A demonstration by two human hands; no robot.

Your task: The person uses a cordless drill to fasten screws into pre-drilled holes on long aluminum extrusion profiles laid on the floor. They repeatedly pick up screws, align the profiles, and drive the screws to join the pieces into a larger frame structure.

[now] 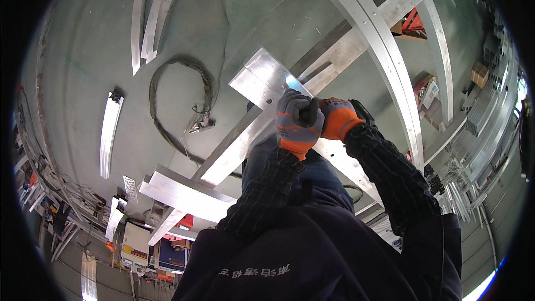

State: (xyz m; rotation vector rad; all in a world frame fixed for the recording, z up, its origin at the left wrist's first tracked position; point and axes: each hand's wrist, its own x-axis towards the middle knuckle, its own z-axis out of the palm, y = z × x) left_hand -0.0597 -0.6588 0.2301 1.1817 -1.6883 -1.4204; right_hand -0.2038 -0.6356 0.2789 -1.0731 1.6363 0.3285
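Both hands wear grey and orange work gloves and are brought together, knuckles almost touching, over a silvery metal profile (349,164). My left hand (298,122) is closed in a fist. My right hand (339,118) is closed beside it, with a dark rounded part showing behind its wrist. Whatever the fingers wrap round is mostly hidden, and I cannot make out its kind. Just beyond the hands, a bluish-white bright spot falls on the edge of a flat metal plate end (259,77) with a dark round hole in it.
Long metal beams (237,147) support the work. A large curved metal profile (384,50) arches on the right. A coiled dark hose (153,95) lies on the green floor at left, near loose metal strips (111,134). Stacked profiles (482,150) stand far right.
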